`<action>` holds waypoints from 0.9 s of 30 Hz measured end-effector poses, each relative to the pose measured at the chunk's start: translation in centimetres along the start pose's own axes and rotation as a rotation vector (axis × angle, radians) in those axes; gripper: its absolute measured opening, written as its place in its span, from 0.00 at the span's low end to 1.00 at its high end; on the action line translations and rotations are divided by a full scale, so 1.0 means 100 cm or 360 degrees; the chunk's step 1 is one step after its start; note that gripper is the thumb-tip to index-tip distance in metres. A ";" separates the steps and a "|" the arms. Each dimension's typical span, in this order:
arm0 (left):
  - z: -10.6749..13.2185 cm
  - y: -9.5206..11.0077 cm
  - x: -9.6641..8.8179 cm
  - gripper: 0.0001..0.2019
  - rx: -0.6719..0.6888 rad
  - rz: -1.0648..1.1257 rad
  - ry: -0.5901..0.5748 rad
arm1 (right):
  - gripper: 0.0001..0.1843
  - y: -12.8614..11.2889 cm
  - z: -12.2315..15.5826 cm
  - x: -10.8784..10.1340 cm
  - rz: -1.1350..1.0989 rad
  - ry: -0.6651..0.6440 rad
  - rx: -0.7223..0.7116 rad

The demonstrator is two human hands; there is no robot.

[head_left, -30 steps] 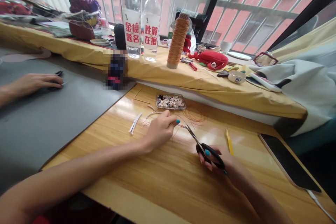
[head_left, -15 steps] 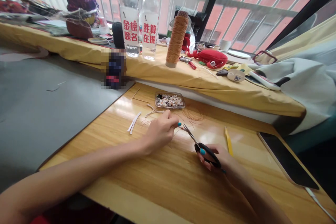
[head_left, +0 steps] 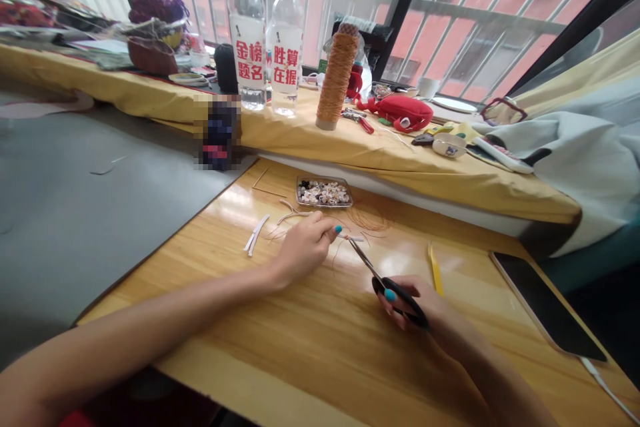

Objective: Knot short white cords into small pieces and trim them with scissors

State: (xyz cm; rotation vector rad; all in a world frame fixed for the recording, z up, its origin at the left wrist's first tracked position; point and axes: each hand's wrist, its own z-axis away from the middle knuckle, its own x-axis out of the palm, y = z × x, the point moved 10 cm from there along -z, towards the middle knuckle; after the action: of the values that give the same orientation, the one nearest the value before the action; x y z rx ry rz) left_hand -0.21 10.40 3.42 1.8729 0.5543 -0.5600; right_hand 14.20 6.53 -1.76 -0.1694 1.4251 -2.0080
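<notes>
Pinched between the fingers of my left hand (head_left: 306, 245) is a thin white cord (head_left: 356, 239), its free end sticking out to the right. Fine orange thread seems to be wound on it near the fingertips. My right hand (head_left: 417, 299) grips black-handled scissors (head_left: 364, 260), with fingers in the loops. The scissor tips meet the cord at the orange thread, and the blades look almost closed. More loose orange thread (head_left: 369, 219) lies on the wooden table (head_left: 280, 360) just behind. Whether the blades have cut anything is too small to tell.
A clear box of beads (head_left: 325, 193) stands behind my hands. White strips (head_left: 257, 235) lie to the left, yellow tweezers (head_left: 435, 270) and a phone (head_left: 547, 307) to the right. On the cloth-covered ledge are two bottles (head_left: 250, 47) and an orange thread spool (head_left: 337, 77).
My left thumb has shifted slightly, and the cord's free end now shows beyond the scissor tips. The scissors have closed a little and moved slightly down and right.
</notes>
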 end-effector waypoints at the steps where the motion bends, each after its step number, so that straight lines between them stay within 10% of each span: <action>1: -0.001 -0.001 0.000 0.13 -0.0008 0.0024 -0.0006 | 0.25 0.001 0.000 0.001 0.0029 -0.0014 0.0007; 27: 0.002 0.013 0.006 0.14 0.0183 0.0266 -0.0156 | 0.21 0.003 -0.001 0.003 -0.0155 -0.0105 -0.0037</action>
State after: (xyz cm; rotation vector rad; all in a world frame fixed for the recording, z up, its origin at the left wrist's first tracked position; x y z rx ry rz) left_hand 1.04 9.79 3.93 1.9667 0.3029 -0.5791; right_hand 14.00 6.39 -2.17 -0.3174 1.4234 -2.0450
